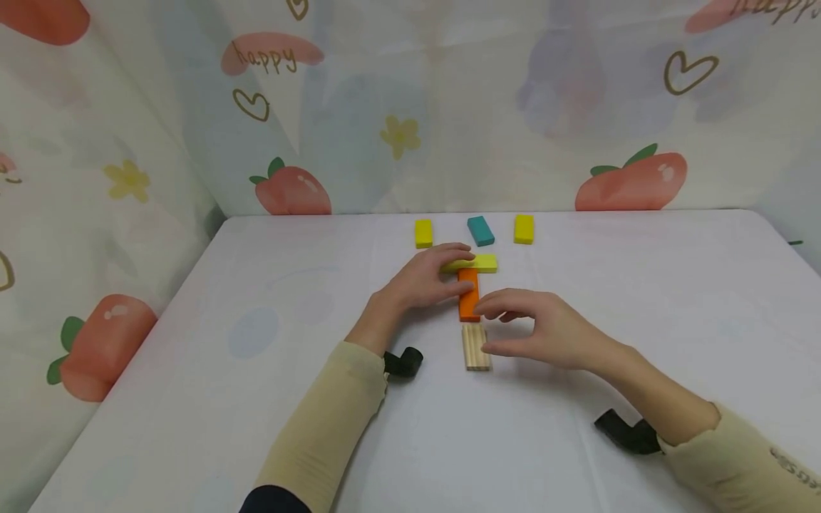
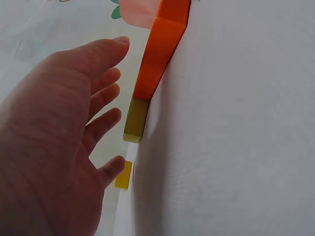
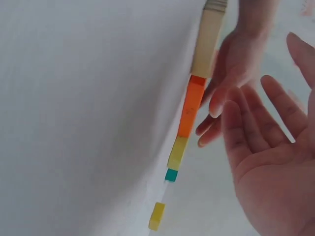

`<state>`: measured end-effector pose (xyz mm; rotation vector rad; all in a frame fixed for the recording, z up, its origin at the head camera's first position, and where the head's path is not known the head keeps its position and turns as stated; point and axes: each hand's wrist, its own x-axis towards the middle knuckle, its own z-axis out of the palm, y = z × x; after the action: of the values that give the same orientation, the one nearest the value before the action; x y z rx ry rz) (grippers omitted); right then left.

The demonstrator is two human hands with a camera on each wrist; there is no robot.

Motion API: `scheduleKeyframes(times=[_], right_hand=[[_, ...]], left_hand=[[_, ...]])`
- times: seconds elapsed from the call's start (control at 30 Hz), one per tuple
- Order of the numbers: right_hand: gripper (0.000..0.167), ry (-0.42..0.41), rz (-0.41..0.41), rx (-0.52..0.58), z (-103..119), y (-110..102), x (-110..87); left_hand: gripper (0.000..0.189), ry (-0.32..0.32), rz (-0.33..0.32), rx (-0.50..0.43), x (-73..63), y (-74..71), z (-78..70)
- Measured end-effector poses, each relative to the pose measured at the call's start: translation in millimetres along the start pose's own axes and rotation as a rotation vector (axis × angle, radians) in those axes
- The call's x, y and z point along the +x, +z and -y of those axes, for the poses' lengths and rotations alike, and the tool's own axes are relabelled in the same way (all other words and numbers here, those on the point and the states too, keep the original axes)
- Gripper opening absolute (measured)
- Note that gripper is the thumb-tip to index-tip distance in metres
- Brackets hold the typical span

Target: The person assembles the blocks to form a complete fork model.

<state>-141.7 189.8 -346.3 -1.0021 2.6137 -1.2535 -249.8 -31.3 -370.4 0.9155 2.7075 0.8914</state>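
A yellow-green block (image 1: 487,263) lies crosswise at the far end of an orange block (image 1: 469,308), and together they look like a T. Nearer me, in line with the orange one, is a plain wooden block (image 1: 473,348) with grooves along its top. My left hand (image 1: 426,276) hovers over the left part of the T, its relaxed fingers overlapping both blocks in the head view. In the left wrist view those fingers hold nothing. To the right of the row, my right hand (image 1: 551,328) has its thumb tip beside the wooden block and its fingers loosely spread, palm bare.
Farther back lie a yellow block (image 1: 423,233), a teal block (image 1: 480,231) and another yellow block (image 1: 524,229), close to the table's back edge. A white cloth covers the table (image 1: 321,427). Printed curtains (image 1: 474,85) rise behind and at the left.
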Motion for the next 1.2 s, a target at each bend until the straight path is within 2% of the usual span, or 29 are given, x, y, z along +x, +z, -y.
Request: scheduleKeyframes(times=[0.23,0.53,0.9,1.2], right_hand=[[0.042,0.059,-0.009,0.148,-2,6,-2.6],[0.039,0.094,-0.026,0.221,-14,19,-4.4],[0.037,0.006,-0.074,0.118,-19,28,-11.3],[0.035,-0.039,-0.072,0.077,-22,30,-12.1]], left_hand=[[0.047,0.030,-0.013,-0.017,-6.1,0.8,1.3],[0.046,0.037,-0.036,-0.032,-11.7,4.5,8.1],[0.047,0.065,-0.066,-0.018,-12.2,6.1,5.6],[0.048,0.073,-0.055,0.001,-12.0,7.1,6.1]])
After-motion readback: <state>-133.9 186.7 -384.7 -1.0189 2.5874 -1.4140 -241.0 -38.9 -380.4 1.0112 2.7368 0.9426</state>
